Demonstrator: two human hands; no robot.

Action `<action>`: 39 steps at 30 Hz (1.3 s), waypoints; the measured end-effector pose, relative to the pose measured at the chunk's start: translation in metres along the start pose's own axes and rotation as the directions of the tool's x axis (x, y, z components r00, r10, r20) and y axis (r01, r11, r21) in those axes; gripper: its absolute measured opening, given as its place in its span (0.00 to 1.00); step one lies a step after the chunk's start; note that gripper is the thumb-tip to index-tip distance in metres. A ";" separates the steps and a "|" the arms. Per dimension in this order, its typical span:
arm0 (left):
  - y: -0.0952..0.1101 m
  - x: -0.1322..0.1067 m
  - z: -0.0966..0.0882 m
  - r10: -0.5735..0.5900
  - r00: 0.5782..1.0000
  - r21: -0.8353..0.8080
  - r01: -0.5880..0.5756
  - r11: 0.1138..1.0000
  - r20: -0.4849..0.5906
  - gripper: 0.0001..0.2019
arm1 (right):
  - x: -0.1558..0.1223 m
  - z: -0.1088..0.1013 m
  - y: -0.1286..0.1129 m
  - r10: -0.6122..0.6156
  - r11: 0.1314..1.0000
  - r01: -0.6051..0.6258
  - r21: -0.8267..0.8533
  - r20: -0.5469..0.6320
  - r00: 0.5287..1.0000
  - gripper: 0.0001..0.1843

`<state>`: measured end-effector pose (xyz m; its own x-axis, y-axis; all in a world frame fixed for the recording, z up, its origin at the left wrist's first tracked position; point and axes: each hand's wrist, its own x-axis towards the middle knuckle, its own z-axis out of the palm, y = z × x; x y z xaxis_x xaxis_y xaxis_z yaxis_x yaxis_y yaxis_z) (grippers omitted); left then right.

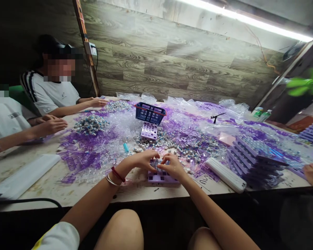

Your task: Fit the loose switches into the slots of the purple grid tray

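In the head view I see the left hand (pixel 147 160) and right hand (pixel 172 166) curled, fingertips close together over a purple tray (pixel 163 178) by the worktop's (pixel 138 188) front edge. Whether either grips a small part, I can't tell from here. I'd brace both wrists, keep the tray flat, and press gently, clear of the loose pieces (pixel 169 144) behind.

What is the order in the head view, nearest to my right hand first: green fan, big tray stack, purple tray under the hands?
1. Purple tray: under the right hand.
2. Big tray stack: to the right.
3. Green fan: far right, higher up.
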<state>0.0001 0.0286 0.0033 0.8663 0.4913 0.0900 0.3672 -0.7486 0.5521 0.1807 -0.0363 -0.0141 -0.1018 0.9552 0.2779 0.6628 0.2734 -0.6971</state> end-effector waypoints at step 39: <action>0.013 0.006 0.006 0.321 0.906 -0.041 -0.345 0.938 -0.277 0.22 | -0.017 -0.034 -0.018 0.086 0.921 -0.126 -0.369 -0.123 0.989 0.27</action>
<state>0.0118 0.0186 0.0064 0.8086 0.3278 0.4886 0.0314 -0.8533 0.5205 0.1957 -0.0609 0.0157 0.0474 0.9539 0.2965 0.8971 0.0899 -0.4326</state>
